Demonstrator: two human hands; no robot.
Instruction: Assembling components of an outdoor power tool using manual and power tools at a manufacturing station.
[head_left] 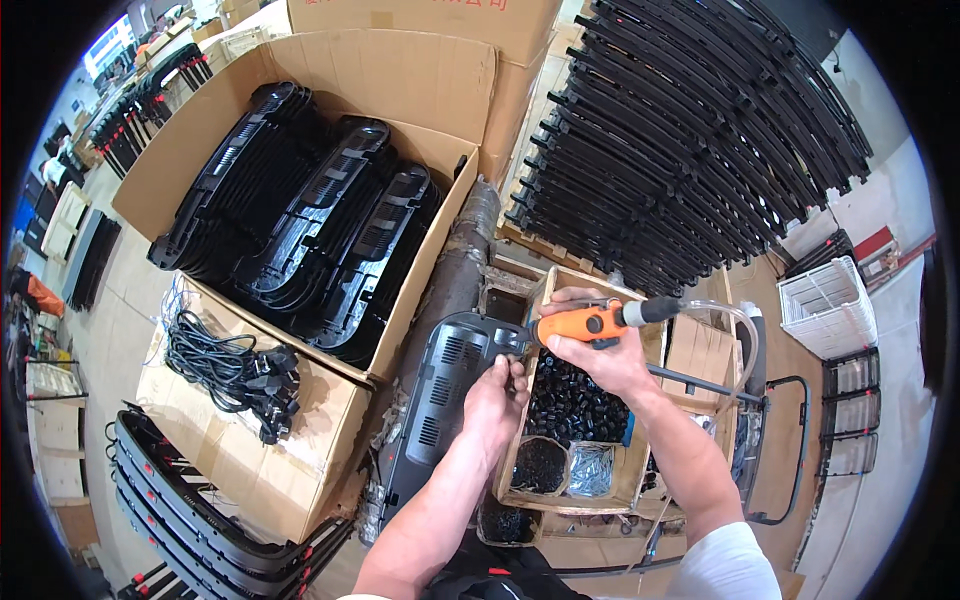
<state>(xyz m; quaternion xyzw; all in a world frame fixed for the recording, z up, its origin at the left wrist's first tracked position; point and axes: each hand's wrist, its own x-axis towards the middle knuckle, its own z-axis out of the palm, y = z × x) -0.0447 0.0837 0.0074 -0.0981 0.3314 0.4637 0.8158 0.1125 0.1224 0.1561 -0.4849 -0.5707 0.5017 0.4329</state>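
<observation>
My right hand point(618, 362) is wrapped round an orange power screwdriver point(578, 325). Its tip points left, at the far end of a long black plastic cover point(432, 405) with vent slots. A clear hose point(740, 318) runs from the tool's black rear end. My left hand point(492, 398) rests by that same end of the cover, fingers curled and pinched together; what they hold, if anything, is too small to name. Under the right hand stands a wooden parts box point(655, 350) with small black plastic parts point(570, 400), dark screws point(540, 466) and silver screws point(590, 468).
A large open cardboard box point(425, 290) at the left holds stacked black covers point(330, 210). Black power cables point(225, 365) lie on a carton before it. Long black frames point(690, 140) are stacked at far right, near a white crate point(828, 305). Curved black parts point(190, 495) stand lower left.
</observation>
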